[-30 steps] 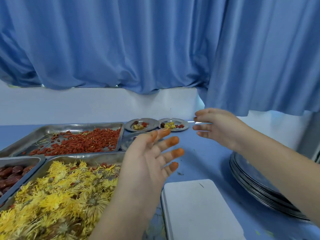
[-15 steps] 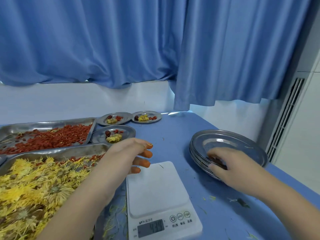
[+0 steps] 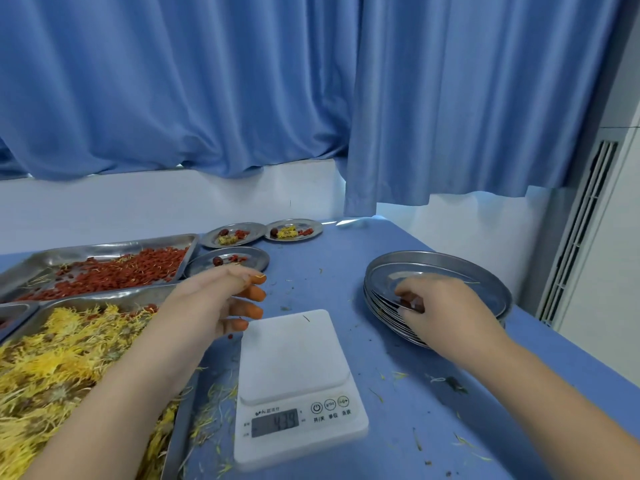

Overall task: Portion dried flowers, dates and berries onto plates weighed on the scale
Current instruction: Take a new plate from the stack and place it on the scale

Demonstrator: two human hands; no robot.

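Right hand (image 3: 446,315) curls its fingers over the near rim of the plate stack (image 3: 450,262), grasping it; left hand (image 3: 211,303) hovers relaxed, holding nothing, beside the scale (image 3: 294,362).

Blurred, digits uncertain: scale display (image 3: 275,422). Cropped at the left edge: flower tray (image 3: 114,296), date tray (image 3: 15,310). Partly hidden behind left hand (image 3: 207,306): nearest filled plate (image 3: 258,260). Hidden under fingers (image 3: 412,305) of right hand (image 3: 446,306): near rim of plate stack (image 3: 485,296).
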